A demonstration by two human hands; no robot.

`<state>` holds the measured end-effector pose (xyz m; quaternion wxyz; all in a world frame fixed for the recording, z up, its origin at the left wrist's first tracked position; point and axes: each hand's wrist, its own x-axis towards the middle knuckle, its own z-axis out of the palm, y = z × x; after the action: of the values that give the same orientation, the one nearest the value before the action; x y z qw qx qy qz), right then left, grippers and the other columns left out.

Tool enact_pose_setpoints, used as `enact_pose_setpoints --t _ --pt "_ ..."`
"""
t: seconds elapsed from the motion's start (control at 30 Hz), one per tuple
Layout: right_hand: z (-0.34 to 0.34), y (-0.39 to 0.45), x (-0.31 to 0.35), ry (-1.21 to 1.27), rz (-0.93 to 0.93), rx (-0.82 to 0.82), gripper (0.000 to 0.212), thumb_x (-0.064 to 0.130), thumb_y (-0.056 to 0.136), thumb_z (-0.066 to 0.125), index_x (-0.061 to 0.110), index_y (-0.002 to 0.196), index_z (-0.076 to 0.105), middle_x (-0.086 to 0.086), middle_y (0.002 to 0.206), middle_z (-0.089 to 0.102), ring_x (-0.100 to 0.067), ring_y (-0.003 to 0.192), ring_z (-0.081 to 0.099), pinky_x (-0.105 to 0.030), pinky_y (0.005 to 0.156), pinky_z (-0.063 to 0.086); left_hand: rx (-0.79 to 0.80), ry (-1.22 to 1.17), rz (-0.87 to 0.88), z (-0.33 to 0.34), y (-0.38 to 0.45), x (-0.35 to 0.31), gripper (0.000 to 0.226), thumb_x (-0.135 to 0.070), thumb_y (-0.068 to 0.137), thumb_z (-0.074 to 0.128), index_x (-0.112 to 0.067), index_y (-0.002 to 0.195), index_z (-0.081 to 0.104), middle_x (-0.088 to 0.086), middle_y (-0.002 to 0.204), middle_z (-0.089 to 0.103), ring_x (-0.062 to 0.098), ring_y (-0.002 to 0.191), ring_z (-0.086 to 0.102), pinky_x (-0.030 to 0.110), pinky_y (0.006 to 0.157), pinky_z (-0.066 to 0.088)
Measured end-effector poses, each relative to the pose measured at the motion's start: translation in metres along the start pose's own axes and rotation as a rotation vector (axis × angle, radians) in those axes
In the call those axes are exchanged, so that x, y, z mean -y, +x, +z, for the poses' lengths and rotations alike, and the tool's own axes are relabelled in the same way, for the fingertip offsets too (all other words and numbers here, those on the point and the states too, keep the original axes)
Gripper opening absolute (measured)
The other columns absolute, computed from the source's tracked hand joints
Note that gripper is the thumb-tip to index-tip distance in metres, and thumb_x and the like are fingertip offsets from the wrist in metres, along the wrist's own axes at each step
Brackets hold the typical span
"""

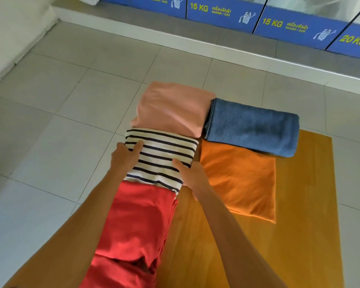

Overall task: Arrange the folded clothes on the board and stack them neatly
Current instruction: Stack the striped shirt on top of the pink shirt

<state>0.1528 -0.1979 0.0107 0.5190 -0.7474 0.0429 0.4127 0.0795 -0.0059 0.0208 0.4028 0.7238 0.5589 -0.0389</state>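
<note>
The red cloth (133, 225) is running off the bottom edge. The striped cloth (162, 154) is hiding the fingers of the right hand (192, 177). The 20 KG sign (353, 41) is getting cut off at the right.

Laundromat floor and washer fronts

A pale grey tiled floor (50, 113) runs up to a raised grey plinth (175, 28) with a white edge. Blue washer panels (222, 13) on the plinth read "15 KG" in yellow. A "20 KG" panel (353, 41) stands at its right end and a white wall (15, 28) at its left.
</note>
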Motion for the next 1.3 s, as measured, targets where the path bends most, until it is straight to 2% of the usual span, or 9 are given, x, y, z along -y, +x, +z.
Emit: enact_pose_setpoints --t 0.17,0.47,0.67,0.83,0.93,1.0,1.1,1.17,1.3 --pt "-0.001 -0.014 0.017 0.08 -0.132 0.033 0.014 0.036 0.093 0.069 0.033 0.107 0.071 0.009 0.103 0.078 -0.008 0.097 0.074 -0.032 0.086 0.062 0.079 -0.049 0.119 -0.018 0.007 -0.004 0.059 -0.061 0.089 0.048 -0.005 0.104 0.06 0.006 0.087 0.064 0.029 0.087 0.064 0.039 0.072 0.052" --pt "-0.035 -0.022 0.112 0.141 -0.293 0.077 0.026 0.028 0.094 0.071 0.018 0.117 0.071 0.0 0.108 0.079 -0.015 0.1 0.076 -0.04 0.088 0.062 0.135 -0.179 0.395 -0.086 0.003 -0.094 0.054 -0.068 0.083 0.053 -0.022 0.11 0.064 0.0 0.097 0.071 0.019 0.088 0.069 0.042 0.08 0.057" --pt "-0.054 0.039 0.19 0.066 -0.398 -0.17 0.052 0.037 0.083 0.08 0.016 0.126 0.059 -0.001 0.112 0.073 -0.018 0.098 0.072 -0.039 0.084 0.062 0.039 -0.201 0.507 -0.093 0.055 -0.179 0.065 -0.071 0.082 0.051 -0.017 0.116 0.063 0.0 0.102 0.069 0.019 0.092 0.065 0.035 0.076 0.051" --pt "-0.049 0.103 0.174 -0.127 -0.289 -0.353 0.048 0.024 0.095 0.066 0.014 0.135 0.043 -0.008 0.119 0.065 -0.009 0.082 0.06 -0.023 0.062 0.05 0.046 0.074 0.426 -0.026 0.121 -0.187 0.063 -0.058 0.093 0.046 -0.002 0.12 0.054 0.008 0.093 0.061 0.02 0.075 0.058 0.026 0.058 0.041" --pt "-0.037 0.122 0.136 -0.358 -0.301 -0.419 0.051 0.02 0.101 0.054 0.014 0.147 0.033 -0.013 0.123 0.065 -0.026 0.1 0.065 -0.038 0.078 0.056 0.064 0.21 0.345 0.02 0.143 -0.157 0.06 -0.052 0.098 0.038 -0.001 0.129 0.044 0.016 0.108 0.061 0.03 0.091 0.06 0.034 0.068 0.043" --pt "-0.033 0.128 0.129 -0.423 -0.337 -0.456 0.058 0.019 0.102 0.051 0.018 0.154 0.025 -0.012 0.115 0.067 -0.031 0.101 0.066 -0.045 0.083 0.057 0.005 0.213 0.358 0.031 0.15 -0.149 0.058 -0.052 0.099 0.034 -0.003 0.129 0.043 0.019 0.113 0.062 0.032 0.093 0.058 0.037 0.071 0.043" --pt "-0.034 0.131 0.134 -0.441 -0.357 -0.438 0.075 0.012 0.102 0.05 0.033 0.16 0.007 0.007 0.083 0.055 -0.014 0.073 0.059 -0.033 0.07 0.051 0.067 0.208 0.352 0.026 0.155 -0.154 0.058 -0.052 0.099 0.034 -0.004 0.128 0.045 0.016 0.112 0.06 0.027 0.089 0.053 0.038 0.072 0.044" --pt "-0.037 0.13 0.136 -0.465 -0.369 -0.412 0.074 0.01 0.103 0.049 0.041 0.159 0.011 0.007 0.081 0.056 -0.013 0.071 0.059 -0.028 0.063 0.048 0.111 0.181 0.342 0.021 0.158 -0.156 0.057 -0.052 0.098 0.037 -0.004 0.126 0.047 0.012 0.105 0.057 0.026 0.088 0.053 0.035 0.071 0.041" --pt "-0.035 0.126 0.135 -0.531 -0.351 -0.36 0.056 0.015 0.104 0.043 0.036 0.154 0.032 -0.009 0.119 0.067 -0.022 0.09 0.066 -0.03 0.072 0.049 0.087 0.117 0.33 0.022 0.156 -0.151 0.053 -0.051 0.098 0.04 -0.003 0.119 0.05 0.01 0.097 0.058 0.024 0.082 0.055 0.032 0.067 0.042"
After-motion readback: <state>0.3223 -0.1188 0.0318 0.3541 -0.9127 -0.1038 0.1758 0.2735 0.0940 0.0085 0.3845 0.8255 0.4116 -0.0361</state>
